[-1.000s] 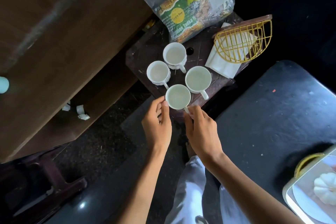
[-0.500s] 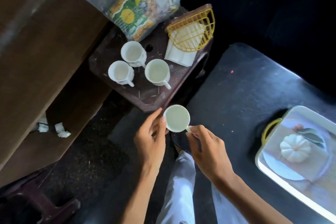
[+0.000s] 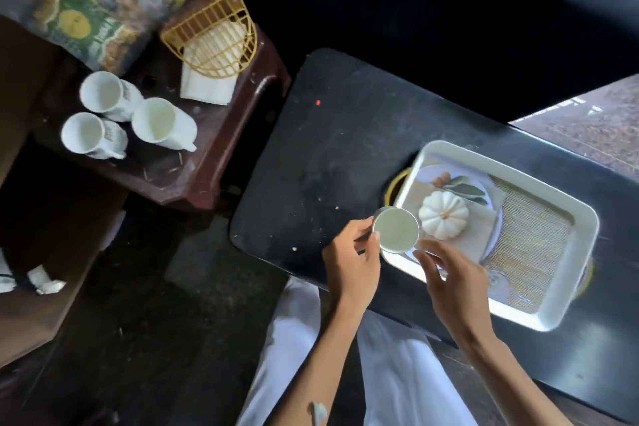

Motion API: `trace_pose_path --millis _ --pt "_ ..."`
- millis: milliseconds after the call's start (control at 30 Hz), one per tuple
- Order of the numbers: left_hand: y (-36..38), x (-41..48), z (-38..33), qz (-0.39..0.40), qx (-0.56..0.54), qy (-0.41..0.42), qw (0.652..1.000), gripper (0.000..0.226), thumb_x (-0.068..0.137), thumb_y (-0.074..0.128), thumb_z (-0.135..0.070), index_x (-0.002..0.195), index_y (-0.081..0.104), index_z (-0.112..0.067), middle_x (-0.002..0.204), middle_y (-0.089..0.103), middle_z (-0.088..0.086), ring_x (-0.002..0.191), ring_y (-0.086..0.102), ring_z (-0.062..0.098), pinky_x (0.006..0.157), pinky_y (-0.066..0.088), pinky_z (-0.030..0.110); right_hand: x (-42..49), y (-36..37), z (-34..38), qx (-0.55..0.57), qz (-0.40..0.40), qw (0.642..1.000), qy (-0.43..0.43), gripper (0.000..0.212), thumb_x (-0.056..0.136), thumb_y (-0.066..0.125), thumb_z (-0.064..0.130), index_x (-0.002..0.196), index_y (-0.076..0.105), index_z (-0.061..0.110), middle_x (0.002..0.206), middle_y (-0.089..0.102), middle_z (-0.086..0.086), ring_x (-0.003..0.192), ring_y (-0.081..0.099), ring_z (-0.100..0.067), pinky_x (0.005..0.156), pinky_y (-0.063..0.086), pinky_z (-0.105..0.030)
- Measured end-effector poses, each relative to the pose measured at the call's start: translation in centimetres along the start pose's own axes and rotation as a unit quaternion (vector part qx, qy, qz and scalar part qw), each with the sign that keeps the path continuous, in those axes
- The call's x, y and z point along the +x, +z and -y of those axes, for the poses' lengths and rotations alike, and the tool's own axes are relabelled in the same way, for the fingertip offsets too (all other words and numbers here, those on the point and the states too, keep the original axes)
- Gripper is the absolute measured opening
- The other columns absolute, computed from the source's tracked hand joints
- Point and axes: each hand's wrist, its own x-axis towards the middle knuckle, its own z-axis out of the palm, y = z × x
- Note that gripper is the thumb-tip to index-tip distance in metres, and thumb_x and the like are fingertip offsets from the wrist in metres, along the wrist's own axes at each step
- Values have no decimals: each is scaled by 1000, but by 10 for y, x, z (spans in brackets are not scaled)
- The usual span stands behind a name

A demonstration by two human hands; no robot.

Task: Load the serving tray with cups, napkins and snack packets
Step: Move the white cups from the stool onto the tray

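A white cup (image 3: pixel 396 230) hangs over the near left corner of the white serving tray (image 3: pixel 574 304) on the black table. My left hand (image 3: pixel 352 263) holds the cup's left side with thumb and fingers. My right hand (image 3: pixel 449 278) holds it from the right, where the handle is hidden under my fingers. Three more white cups (image 3: pixel 162 123) stand on the dark red stool (image 3: pixel 221 166) at the left. Behind them lie white napkins (image 3: pixel 207 88) under a yellow wire holder (image 3: pixel 212 34) and a bag of snack packets (image 3: pixel 90 14).
The tray's floor carries a printed picture of a white pumpkin (image 3: pixel 443 218) on a plate. The black table (image 3: pixel 328 156) has bare surface left of the tray. A brown wooden cabinet (image 3: pixel 31 304) stands at the far left, with crumpled paper scraps (image 3: pixel 45 282) on it.
Both hands have carried the cup from the stool's front edge rightward across the black table to the tray's corner. The view has swung right with them.
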Motion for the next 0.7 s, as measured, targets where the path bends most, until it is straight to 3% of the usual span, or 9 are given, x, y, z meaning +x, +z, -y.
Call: trace_pose_path --millis 133,333,467,567,700 --pt "25 -1 7 19 32 -21 999 21 94 69 -12 113 75 -19 100 77 -10 91 74 4 80 63 24 -2 -5 -29 4 7 1000 4 14 87 73 2 100 76 5 96 78 -4 84 75 -21 76 61 -43" --pt "38 -3 10 18 64 -31 997 18 92 71 -12 108 75 -21 96 74 -15 89 70 -2 71 55 7 1 -6 -47 21 9 1000 10 14 88 72 3 101 75 5 95 77 -5 82 71 -14 77 61 -36" --pt "45 -4 8 10 66 -32 997 17 92 70 -12 107 74 -20 98 76 -10 91 73 3 76 61 18 -1 -9 -53 39 2 999 18 17 88 73 3 104 75 9 95 74 5 82 69 -9 77 59 -28" --pt "48 -4 8 16 73 -34 997 18 93 70 -13 109 74 -19 104 78 -3 94 74 8 79 63 26 -1 -11 -57 46 2 999 20 18 88 73 4 105 75 11 94 71 9 82 70 -11 77 60 -30" --pt "50 -1 13 22 108 -34 993 18 92 71 -14 109 73 -21 107 77 -4 92 71 5 72 58 12 0 -8 -63 46 9 999 19 18 87 74 4 104 76 10 98 76 -1 85 72 -15 77 61 -36"
